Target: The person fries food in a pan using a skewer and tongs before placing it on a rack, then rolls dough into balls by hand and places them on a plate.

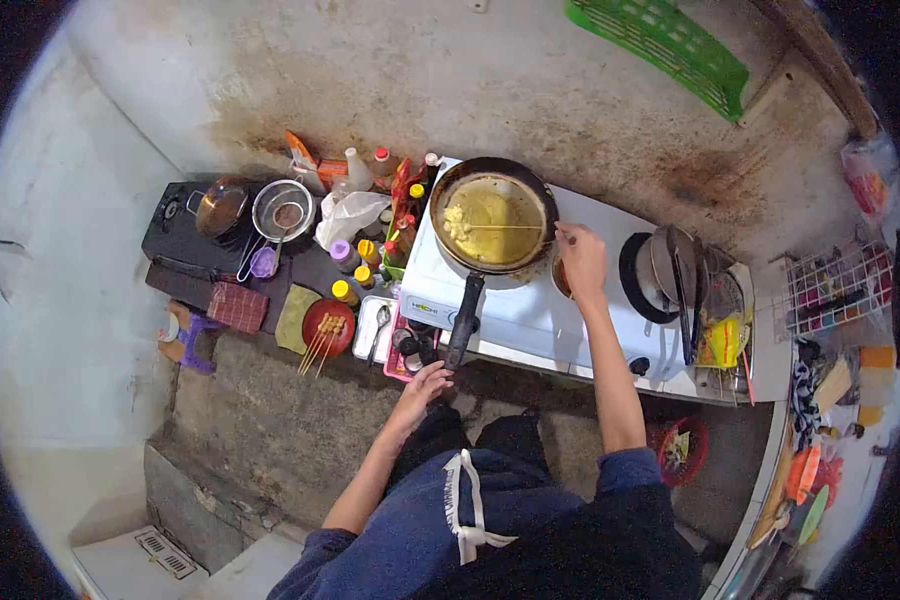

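My right hand (580,255) pinches a thin skewer (515,228) at the right rim of a black frying pan (542,190). The skewer lies level across the pan, and pale yellow lumpy food (457,223) is at its far end, in yellow liquid. Partly hidden under my right hand is a small bowl (562,278) with orange-brown contents. My left hand (422,397) is at the end of the pan's black handle (466,320), its fingers stretched out and a little apart. Whether the fingertips touch the handle is hard to make out.
The pan sits on the left of a white stove (580,325); a dark pan with a lid (660,275) stands on the right. Left are a red plate (342,345) of skewers, a white tray (372,325) with a spoon, bottles (358,170) and a strainer (283,210). A red basin (685,455) stands below.
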Tool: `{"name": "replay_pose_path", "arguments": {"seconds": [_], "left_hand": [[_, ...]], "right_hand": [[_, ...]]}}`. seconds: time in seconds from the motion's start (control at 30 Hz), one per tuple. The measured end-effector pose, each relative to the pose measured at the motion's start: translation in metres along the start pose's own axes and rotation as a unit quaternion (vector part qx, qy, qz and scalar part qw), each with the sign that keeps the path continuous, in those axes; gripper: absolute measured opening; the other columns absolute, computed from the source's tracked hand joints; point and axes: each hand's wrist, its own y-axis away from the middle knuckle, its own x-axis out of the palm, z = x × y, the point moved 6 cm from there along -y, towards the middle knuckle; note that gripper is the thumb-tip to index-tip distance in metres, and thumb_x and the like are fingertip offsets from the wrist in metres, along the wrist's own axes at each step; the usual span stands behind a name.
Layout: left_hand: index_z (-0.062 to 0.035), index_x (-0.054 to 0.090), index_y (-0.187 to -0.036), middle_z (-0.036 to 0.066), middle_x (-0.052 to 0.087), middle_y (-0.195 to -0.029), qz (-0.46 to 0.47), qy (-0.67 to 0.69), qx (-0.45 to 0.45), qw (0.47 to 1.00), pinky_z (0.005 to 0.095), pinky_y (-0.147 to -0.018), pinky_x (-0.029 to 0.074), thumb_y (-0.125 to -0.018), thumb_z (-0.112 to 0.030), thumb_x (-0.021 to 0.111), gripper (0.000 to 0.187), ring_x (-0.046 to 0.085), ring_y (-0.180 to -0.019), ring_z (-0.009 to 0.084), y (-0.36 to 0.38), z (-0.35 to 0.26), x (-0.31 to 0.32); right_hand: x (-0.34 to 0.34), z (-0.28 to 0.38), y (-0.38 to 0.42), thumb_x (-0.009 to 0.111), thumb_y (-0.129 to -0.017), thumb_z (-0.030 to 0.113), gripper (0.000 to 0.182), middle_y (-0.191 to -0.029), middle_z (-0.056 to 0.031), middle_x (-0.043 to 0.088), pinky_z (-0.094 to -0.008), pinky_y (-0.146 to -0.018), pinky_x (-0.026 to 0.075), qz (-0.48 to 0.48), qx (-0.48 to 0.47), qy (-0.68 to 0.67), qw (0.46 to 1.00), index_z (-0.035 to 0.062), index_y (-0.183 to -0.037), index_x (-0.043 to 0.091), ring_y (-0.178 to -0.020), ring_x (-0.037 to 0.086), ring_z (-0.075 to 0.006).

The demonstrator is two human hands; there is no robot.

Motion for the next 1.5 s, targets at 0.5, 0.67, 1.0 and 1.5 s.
{"name": "replay_pose_path", "arguments": {"seconds": [0.5, 0.67, 1.0, 1.5], "left_hand": [[-0.0030, 0.038, -0.121, 0.009, 0.049, -0.111, -0.157, -0.112, 0.161, 0.968, 0.0273, -0.085, 0.039, -0.087, -0.014, 0.045, 0.036, 0.049, -0.099, 0.0155, -0.006, -0.048, -0.012], [-0.0006, 0.039, -0.119, 0.009, 0.047, -0.111, -0.153, -0.095, 0.244, 0.953, 0.0260, -0.088, 0.035, -0.084, -0.004, 0.046, 0.036, 0.046, -0.099, 0.0142, -0.005, -0.084, 0.020], [-0.0006, 0.041, -0.116, 0.008, 0.049, -0.107, -0.125, -0.095, 0.233, 0.960, 0.0259, -0.087, 0.036, -0.084, -0.005, 0.046, 0.033, 0.050, -0.096, 0.0148, -0.007, -0.074, 0.072], [-0.0007, 0.042, -0.116, 0.009, 0.049, -0.109, -0.159, -0.099, 0.201, 0.962, 0.0258, -0.086, 0.039, -0.087, -0.007, 0.044, 0.029, 0.051, -0.097, 0.0153, -0.001, -0.065, 0.082]], "right_hand": [[-0.117, -0.076, 0.172, 0.063, -0.073, 0.004, 0.021, -0.072, -0.0027, 0.061, -0.0187, -0.063, 0.041, -0.027, 0.290, -0.253, 0.923, 0.0016, -0.094, 0.061, -0.065, 0.052, -0.0061], [-0.188, -0.108, 0.139, 0.058, -0.078, 0.019, 0.037, -0.103, -0.0161, 0.054, -0.0350, -0.085, 0.038, -0.195, 0.179, 0.016, 0.964, -0.0011, -0.109, 0.051, -0.095, 0.050, -0.0273], [-0.147, -0.288, 0.129, 0.071, -0.063, 0.027, 0.054, -0.101, -0.0292, 0.046, -0.0421, -0.081, 0.037, 0.053, 0.270, 0.133, 0.952, -0.0084, -0.094, 0.045, -0.100, 0.044, -0.0416], [-0.230, -0.137, 0.110, 0.062, -0.077, 0.026, 0.053, -0.102, -0.0209, 0.055, -0.0351, -0.083, 0.039, 0.012, 0.210, -0.051, 0.976, -0.0026, -0.116, 0.040, -0.095, 0.054, -0.0305]]}}
